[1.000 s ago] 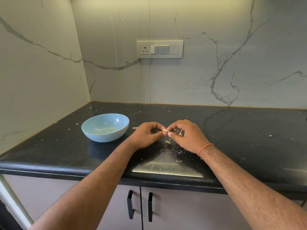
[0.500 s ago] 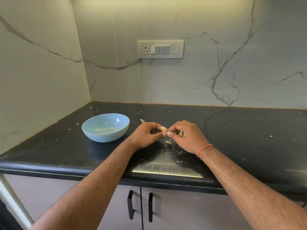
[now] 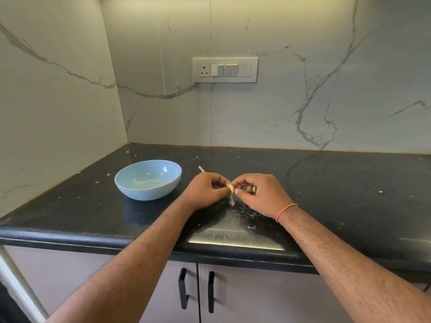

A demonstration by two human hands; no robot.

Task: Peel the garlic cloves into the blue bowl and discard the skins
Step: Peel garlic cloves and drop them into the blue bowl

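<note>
A pale garlic clove (image 3: pixel 231 188) is pinched between the fingertips of my left hand (image 3: pixel 206 191) and my right hand (image 3: pixel 258 194), just above the black counter. A thin strip of skin (image 3: pixel 231 198) hangs down from the clove. Another yellowish piece (image 3: pixel 253 189) shows under the curled fingers of my right hand. The blue bowl (image 3: pixel 130 190) stands to the left of my left hand and holds small yellowish bits (image 3: pixel 157 182). Skin flakes (image 3: pixel 242 214) lie scattered on the counter below my hands.
A pale stick-like piece (image 3: pixel 201 169) pokes out behind my left hand. The black counter (image 3: pixel 338 194) meets marble walls at the back and left, with a switch panel (image 3: pixel 225 70) on the back wall. Cabinet doors with black handles (image 3: pixel 197 290) sit below the counter's front edge.
My hands have stayed together over the same spot. The clove has turned a little between my fingertips, and a strip of skin now hangs below it.
</note>
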